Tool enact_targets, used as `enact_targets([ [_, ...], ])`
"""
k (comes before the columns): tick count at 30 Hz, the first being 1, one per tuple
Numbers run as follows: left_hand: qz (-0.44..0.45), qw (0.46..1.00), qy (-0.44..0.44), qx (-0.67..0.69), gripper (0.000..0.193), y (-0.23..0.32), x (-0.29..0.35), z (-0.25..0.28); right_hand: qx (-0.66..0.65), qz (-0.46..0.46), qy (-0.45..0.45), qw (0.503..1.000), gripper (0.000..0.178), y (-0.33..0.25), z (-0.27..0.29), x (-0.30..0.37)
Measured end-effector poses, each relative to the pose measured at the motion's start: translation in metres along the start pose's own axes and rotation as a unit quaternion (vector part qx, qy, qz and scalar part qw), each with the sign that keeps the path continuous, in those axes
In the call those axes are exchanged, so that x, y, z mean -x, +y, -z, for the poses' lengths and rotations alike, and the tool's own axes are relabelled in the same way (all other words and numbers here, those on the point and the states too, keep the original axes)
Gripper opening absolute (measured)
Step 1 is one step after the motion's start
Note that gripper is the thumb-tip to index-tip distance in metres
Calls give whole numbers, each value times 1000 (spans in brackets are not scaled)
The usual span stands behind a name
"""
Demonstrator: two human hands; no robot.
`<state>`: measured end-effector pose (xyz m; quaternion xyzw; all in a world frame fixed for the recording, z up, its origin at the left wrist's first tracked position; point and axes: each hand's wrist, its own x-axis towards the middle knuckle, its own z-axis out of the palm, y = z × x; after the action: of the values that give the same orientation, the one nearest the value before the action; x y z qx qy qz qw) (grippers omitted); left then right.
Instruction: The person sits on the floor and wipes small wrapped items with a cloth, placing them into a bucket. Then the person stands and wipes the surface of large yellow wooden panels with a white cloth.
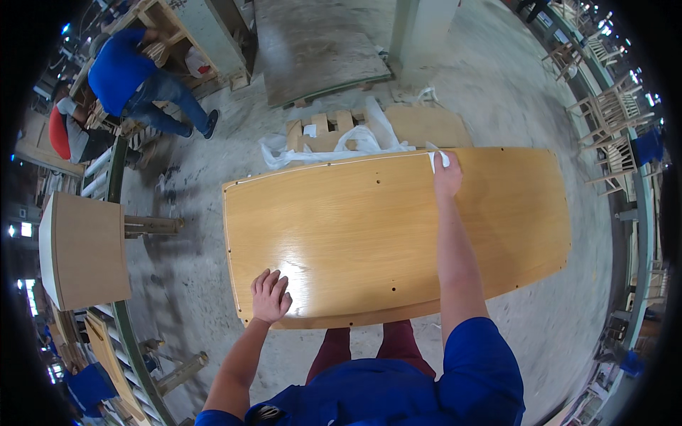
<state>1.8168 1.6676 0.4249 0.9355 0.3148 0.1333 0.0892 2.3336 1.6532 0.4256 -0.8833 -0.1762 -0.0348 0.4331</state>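
A large curved-edge wooden panel (pixel 334 234) lies flat before me, with small dark holes along its rim and a few in its face. My right hand (pixel 447 176) reaches to the far edge, closed around what looks like a white squeeze bottle (pixel 438 161), mostly hidden by the fingers. From there a thin white line (pixel 312 167) follows the far edge leftward to the corner and on down the left edge. Near the panel's near left corner, my left hand (pixel 271 296) rests on the surface, fingers apart and slightly bent, holding nothing.
Beyond the panel lie cardboard (pixel 426 126) and clear plastic wrapping (pixel 359 138). At left, a pale wooden box (pixel 89 252) sits on a roller conveyor (pixel 121 326). Two people, one a co-worker in blue (pixel 124 74), are at the far left. Wooden chair frames (pixel 614 106) line the right.
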Motion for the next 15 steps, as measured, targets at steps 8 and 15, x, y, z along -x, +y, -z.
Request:
enact_targets([
  [8, 39, 997, 50, 51, 33, 59, -41, -12, 48, 29, -16, 998, 30, 16, 6, -16],
  [15, -122, 976, 2, 179, 36, 183, -160, -51, -14, 17, -18, 1000, 29, 34, 24, -37],
])
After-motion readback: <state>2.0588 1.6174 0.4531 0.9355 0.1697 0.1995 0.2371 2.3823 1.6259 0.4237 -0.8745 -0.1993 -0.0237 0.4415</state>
